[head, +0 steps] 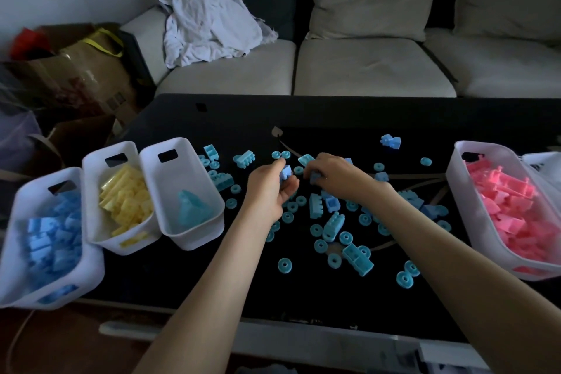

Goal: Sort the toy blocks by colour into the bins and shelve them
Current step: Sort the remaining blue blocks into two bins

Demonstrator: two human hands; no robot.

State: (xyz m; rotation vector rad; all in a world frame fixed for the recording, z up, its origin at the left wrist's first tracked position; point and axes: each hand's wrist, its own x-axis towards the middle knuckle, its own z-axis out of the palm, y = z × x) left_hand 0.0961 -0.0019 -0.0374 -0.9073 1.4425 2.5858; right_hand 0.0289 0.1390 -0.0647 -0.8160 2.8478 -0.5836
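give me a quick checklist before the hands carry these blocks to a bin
1. Left hand grips a darker blue block: ok.
2. Right hand pinches a small block: ok; its shade: cannot tell.
3. Darker blue bin at far left looks to have room: ok.
4. Turquoise bin nearly empty, room to spare: ok.
5. Yellow bin and pink bin each show one colour: ok.
6. Table sorted: not ok, many turquoise pieces lie loose.
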